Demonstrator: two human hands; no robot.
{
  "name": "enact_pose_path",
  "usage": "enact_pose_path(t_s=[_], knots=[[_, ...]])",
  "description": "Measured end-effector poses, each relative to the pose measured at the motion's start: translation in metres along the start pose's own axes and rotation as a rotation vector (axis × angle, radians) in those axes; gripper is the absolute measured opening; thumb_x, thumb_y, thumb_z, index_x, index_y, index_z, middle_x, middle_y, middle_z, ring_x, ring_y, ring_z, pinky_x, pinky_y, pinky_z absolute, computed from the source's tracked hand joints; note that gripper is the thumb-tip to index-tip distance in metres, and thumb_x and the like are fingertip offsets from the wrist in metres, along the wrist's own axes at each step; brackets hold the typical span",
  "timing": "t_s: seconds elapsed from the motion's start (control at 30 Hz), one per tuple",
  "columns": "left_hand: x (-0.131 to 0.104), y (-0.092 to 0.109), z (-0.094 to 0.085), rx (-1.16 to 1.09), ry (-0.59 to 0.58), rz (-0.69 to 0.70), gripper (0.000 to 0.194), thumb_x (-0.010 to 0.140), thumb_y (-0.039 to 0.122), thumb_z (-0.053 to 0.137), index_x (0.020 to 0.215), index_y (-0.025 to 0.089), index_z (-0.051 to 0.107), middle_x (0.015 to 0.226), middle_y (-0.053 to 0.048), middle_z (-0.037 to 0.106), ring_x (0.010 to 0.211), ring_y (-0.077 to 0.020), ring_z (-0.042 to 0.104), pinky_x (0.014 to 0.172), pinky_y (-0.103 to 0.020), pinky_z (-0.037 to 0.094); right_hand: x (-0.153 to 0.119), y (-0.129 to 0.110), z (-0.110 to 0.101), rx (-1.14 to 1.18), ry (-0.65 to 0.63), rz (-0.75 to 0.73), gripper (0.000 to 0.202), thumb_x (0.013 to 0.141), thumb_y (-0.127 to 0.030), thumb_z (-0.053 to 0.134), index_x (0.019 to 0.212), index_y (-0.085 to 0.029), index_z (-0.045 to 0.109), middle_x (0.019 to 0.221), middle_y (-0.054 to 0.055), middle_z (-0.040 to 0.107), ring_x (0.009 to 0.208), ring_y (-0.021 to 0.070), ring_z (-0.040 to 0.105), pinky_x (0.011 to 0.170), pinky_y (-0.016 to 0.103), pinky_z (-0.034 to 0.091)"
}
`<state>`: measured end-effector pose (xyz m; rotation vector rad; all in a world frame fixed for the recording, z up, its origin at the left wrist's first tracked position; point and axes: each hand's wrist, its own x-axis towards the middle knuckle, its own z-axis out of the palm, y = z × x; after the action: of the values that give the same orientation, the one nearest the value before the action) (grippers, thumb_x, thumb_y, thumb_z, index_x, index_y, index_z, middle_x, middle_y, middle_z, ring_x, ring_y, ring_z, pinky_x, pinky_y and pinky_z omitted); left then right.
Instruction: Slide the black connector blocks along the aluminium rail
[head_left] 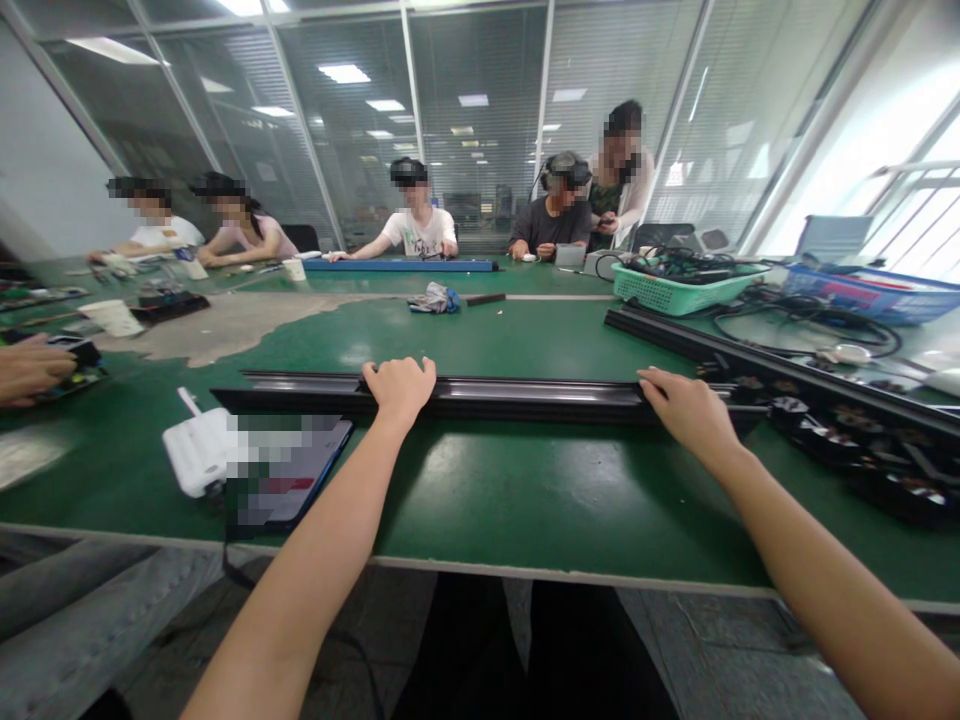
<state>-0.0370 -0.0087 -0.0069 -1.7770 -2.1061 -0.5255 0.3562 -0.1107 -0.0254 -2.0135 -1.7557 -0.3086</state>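
A long black channel-shaped rail (536, 395) lies across the green table in front of me, with a shiny strip along its inside. My left hand (400, 388) is closed over the rail left of its middle, the fingers curled past the far edge. Near the right end, my right hand (688, 412) grips the same rail, its fingertips at the far edge and the thumb hidden. Left of my left forearm lie a phone (319, 470), partly blurred out, and a white device (196, 450).
More black rails (675, 340) lie at the right beside dark trays of small parts (832, 425). Behind are a green basket (675, 290) of cables and a blue basket (877, 295). A crumpled cloth (433, 298) sits mid-table. A neighbour's hand (34, 370) shows at left; several people sit opposite.
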Motion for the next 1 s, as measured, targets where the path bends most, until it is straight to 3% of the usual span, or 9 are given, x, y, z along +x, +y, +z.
enact_pose_path(t_s=[0.33,0.7,1.0], knots=[[0.000,0.001,-0.003,0.018,-0.016,0.002,0.060,0.092,0.043,0.026,0.091,0.011,0.077,0.087,-0.019,0.072,0.087,-0.0301,0.064,0.096,-0.047,0.024,-0.002,-0.004,-0.002,0.029,-0.003,0.024,0.043,0.098,-0.039,0.036,0.124,-0.024,0.068,0.132,0.005,0.063,0.110,0.0316,0.065,0.091,0.047,0.053],[0.000,0.000,-0.002,0.013,-0.034,-0.001,0.061,0.092,0.043,0.026,0.093,0.011,0.077,0.089,-0.020,0.072,0.089,-0.0311,0.064,0.096,-0.048,0.024,0.001,0.002,0.006,0.043,0.031,-0.017,0.042,0.096,-0.032,0.037,0.123,-0.019,0.067,0.128,0.009,0.065,0.115,0.0266,0.063,0.098,0.040,0.049],[-0.001,0.000,0.001,0.009,-0.020,0.000,0.061,0.092,0.043,0.025,0.093,0.010,0.077,0.090,-0.021,0.072,0.090,-0.0312,0.064,0.096,-0.047,0.023,0.004,0.011,0.002,0.011,-0.003,0.064,0.044,0.096,-0.036,0.036,0.122,-0.021,0.069,0.125,0.010,0.067,0.106,0.0309,0.067,0.090,0.044,0.052]])
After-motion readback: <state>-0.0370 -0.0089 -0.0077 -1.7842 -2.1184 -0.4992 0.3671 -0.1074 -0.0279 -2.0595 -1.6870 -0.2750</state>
